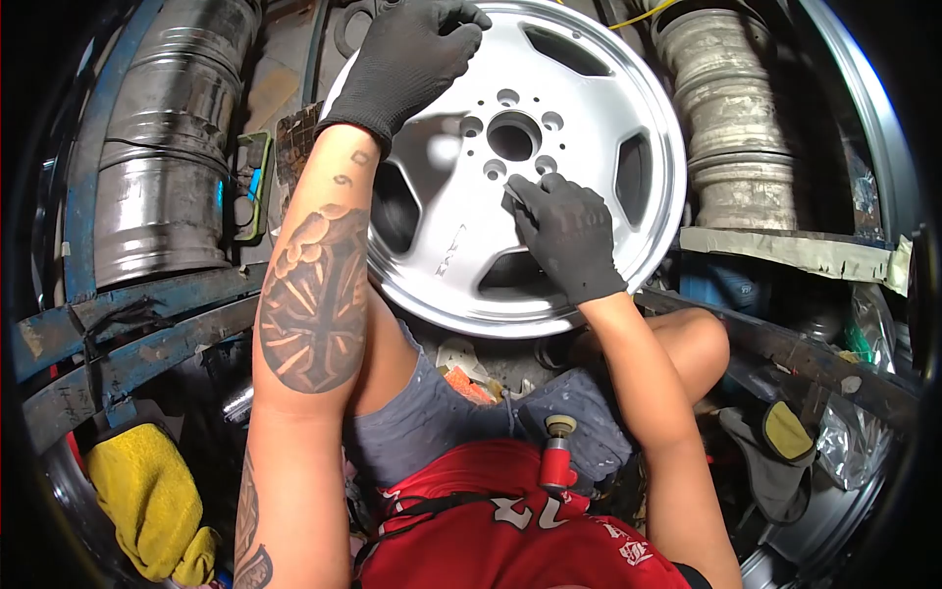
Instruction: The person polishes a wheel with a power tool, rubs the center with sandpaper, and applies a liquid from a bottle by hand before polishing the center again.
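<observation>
While left hand [417, 64] curls half-open, right hand [569, 236] grip unclear; wheel [595, 106] glossy silver, slotted.

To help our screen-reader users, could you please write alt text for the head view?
A large silver wheel rim fills the upper middle, with a seated person's gloved right hand by its bolt holes and left hand over its upper left. A red tool lies at the lap; rows of metal rims are on both sides.
</observation>
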Tool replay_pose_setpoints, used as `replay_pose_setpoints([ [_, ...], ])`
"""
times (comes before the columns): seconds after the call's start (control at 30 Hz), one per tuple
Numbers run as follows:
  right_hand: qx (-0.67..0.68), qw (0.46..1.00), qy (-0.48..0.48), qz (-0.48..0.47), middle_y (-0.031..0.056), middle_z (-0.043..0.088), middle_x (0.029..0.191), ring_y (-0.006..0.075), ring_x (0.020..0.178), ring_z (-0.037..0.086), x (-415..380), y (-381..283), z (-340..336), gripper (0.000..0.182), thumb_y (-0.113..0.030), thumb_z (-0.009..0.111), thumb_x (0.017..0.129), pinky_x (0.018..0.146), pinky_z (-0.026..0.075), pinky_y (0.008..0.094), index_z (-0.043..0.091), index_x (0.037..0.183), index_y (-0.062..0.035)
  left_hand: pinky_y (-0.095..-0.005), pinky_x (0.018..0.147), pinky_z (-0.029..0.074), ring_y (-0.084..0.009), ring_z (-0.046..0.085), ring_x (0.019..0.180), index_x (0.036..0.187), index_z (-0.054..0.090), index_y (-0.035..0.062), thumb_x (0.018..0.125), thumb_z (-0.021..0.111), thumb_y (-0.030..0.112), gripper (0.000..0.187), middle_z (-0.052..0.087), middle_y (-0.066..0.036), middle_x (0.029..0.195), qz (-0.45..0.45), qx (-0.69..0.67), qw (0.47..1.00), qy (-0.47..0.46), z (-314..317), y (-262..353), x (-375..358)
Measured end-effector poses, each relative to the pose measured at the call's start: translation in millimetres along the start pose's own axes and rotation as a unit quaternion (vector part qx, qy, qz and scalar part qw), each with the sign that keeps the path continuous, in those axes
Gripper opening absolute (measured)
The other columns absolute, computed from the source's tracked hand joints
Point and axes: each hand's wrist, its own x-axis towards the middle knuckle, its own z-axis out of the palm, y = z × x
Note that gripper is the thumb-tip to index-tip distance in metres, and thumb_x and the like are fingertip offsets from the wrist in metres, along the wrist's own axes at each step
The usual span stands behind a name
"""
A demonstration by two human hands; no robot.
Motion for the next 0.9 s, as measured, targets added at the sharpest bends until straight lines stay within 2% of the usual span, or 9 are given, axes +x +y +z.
replay_pose_setpoints([
  [0.13, -0.037, 0.998, -0.05, 0.012, 0.01, 0.067, 0.083, 0.0314, 0.074, 0.069, 0.6, -5.9, 10.0, 0.029, -0.023, 0.071, 0.09, 0.067, 0.055, 0.0446, 0.07, 0.118, -0.0157, -0.0325, 0.065, 0.053, -0.0148, 0.067, 0.067, 0.104, 0.074, -0.0018, 0.093, 0.062, 0.018, 0.026, 0.071, -0.012, 0.076, -0.101, -0.036, 0.993, -0.04, 1.0, 11.1, 0.1],
  [0.23, -0.025, 0.999, -0.044, 0.01, 0.0102, 0.067, 0.083, 0.0316, 0.073, 0.069, -0.6, -6.4, 14.4, 0.03, -0.023, 0.07, 0.09, 0.067, 0.055, 0.045, 0.069, 0.119, -0.0153, -0.0349, 0.065, 0.053, -0.0179, 0.068, 0.066, 0.102, 0.075, -0.0003, 0.094, 0.06, 0.018, 0.025, 0.072, -0.01, 0.075, -0.056, -0.022, 0.998, -0.031, 0.1, 18.5, -4.4],
  [0.27, -0.018, 0.999, -0.046, 0.015, 0.0103, 0.067, 0.084, 0.0315, 0.074, 0.07, 2.4, -5.2, 14.4, 0.03, -0.023, 0.07, 0.09, 0.067, 0.056, 0.0451, 0.069, 0.119, -0.0151, -0.0387, 0.076, 0.058, -0.0238, 0.072, 0.081, 0.113, 0.072, 0.0007, 0.101, 0.058, 0.027, 0.032, 0.075, -0.013, 0.091, -0.053, 0.047, 0.995, -0.077, -4.8, 20.9, -4.5],
  [0.37, -0.052, 0.991, -0.117, 0.029, 0.0104, 0.068, 0.084, 0.032, 0.076, 0.071, -3.0, -13.7, 19.5, 0.032, -0.025, 0.069, 0.091, 0.068, 0.056, 0.0461, 0.068, 0.121, -0.015, -0.0306, 0.072, 0.058, -0.0155, 0.071, 0.073, 0.113, 0.076, 0.0094, 0.095, 0.063, 0.019, 0.024, 0.074, -0.006, 0.083, 0.009, 0.038, 0.996, -0.078, 16.4, -13.6, -1.4],
  [0.43, -0.029, 0.993, -0.11, 0.025, 0.0112, 0.07, 0.086, 0.0321, 0.078, 0.072, -1.3, -16.7, 13.3, 0.032, -0.026, 0.068, 0.093, 0.068, 0.056, 0.0469, 0.068, 0.122, -0.0151, -0.0332, 0.07, 0.059, -0.017, 0.073, 0.069, 0.114, 0.076, 0.0089, 0.094, 0.056, 0.02, 0.03, 0.073, -0.011, 0.078, 0.026, 0.044, 0.995, -0.081, 13.5, -7.7, -4.9],
  [0.5, -0.007, 0.99, -0.133, 0.049, 0.0122, 0.071, 0.087, 0.0318, 0.079, 0.072, 7.6, -12.8, 6.6, 0.032, -0.026, 0.069, 0.092, 0.069, 0.056, 0.0469, 0.067, 0.122, -0.0145, -0.0347, 0.068, 0.06, -0.0176, 0.072, 0.067, 0.115, 0.076, 0.0086, 0.094, 0.056, 0.019, 0.031, 0.072, -0.011, 0.077, -0.033, 0.036, 0.994, -0.099, 11.0, 1.0, -9.0],
  [0.67, 0.007, 0.991, -0.129, 0.029, 0.0123, 0.072, 0.087, 0.033, 0.079, 0.072, -3.5, -16.4, 15.7, 0.034, -0.025, 0.066, 0.094, 0.071, 0.057, 0.0464, 0.069, 0.127, -0.0174, -0.0355, 0.069, 0.06, -0.018, 0.072, 0.068, 0.115, 0.075, 0.0075, 0.094, 0.055, 0.02, 0.031, 0.072, -0.011, 0.078, -0.009, 0.033, 0.994, -0.105, 14.7, -1.2, -4.5],
  [0.8, 0.008, 0.989, -0.118, 0.084, 0.0129, 0.073, 0.092, 0.0323, 0.083, 0.073, 6.5, -10.9, 18.8, 0.039, -0.028, 0.071, 0.091, 0.073, 0.058, 0.0458, 0.069, 0.128, -0.0151, -0.0355, 0.071, 0.061, -0.0178, 0.073, 0.07, 0.115, 0.075, 0.0073, 0.095, 0.055, 0.021, 0.031, 0.073, -0.011, 0.079, 0.003, 0.023, 0.995, -0.102, 14.9, -6.3, -5.4],
  [0.9, -0.017, 0.989, -0.145, 0.034, 0.0128, 0.074, 0.089, 0.0324, 0.08, 0.073, -8.7, -23.3, 16.4, 0.037, -0.027, 0.07, 0.092, 0.072, 0.058, 0.0459, 0.069, 0.126, -0.0151, -0.0356, 0.07, 0.06, -0.019, 0.073, 0.07, 0.115, 0.075, 0.0071, 0.094, 0.054, 0.02, 0.032, 0.073, -0.013, 0.079, 0.001, 0.024, 0.995, -0.094, 16.9, -6.9, -6.2],
])
